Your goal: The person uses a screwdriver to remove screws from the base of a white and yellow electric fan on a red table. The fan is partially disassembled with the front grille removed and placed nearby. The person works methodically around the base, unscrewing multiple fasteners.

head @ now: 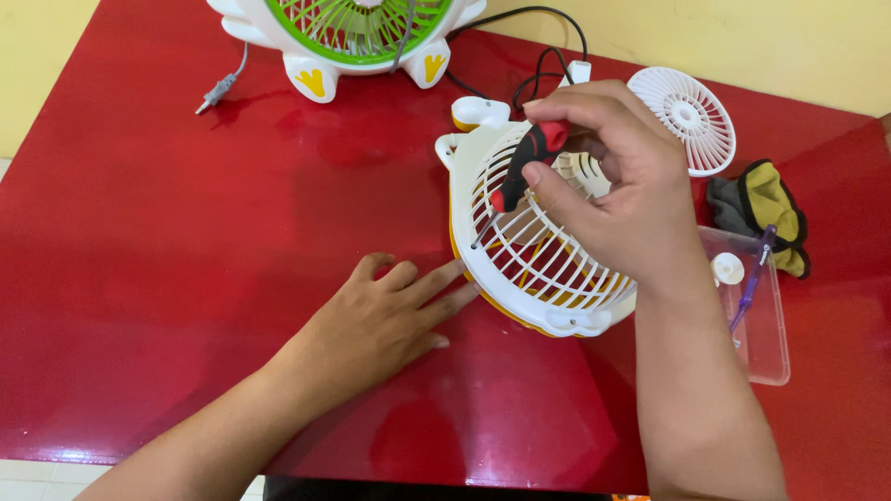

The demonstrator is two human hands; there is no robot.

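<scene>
One screwdriver (520, 172) tip vanishes inside fan grille (538, 250), gripped by right hand (617, 195).

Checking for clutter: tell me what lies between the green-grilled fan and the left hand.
In the head view, only bare red table lies between the green-grilled fan and the left hand.

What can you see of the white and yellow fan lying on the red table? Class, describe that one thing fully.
The fan is small, of glossy plastic as it looks, with a white slatted grille facing up and a yellow body edge showing beneath. It lies flat on the red table, a white and yellow foot at its far side. The left hand rests flat on the table, fingertips at the fan's rim. The right hand holds a red and black screwdriver, its shaft tip down at the grille.
</scene>
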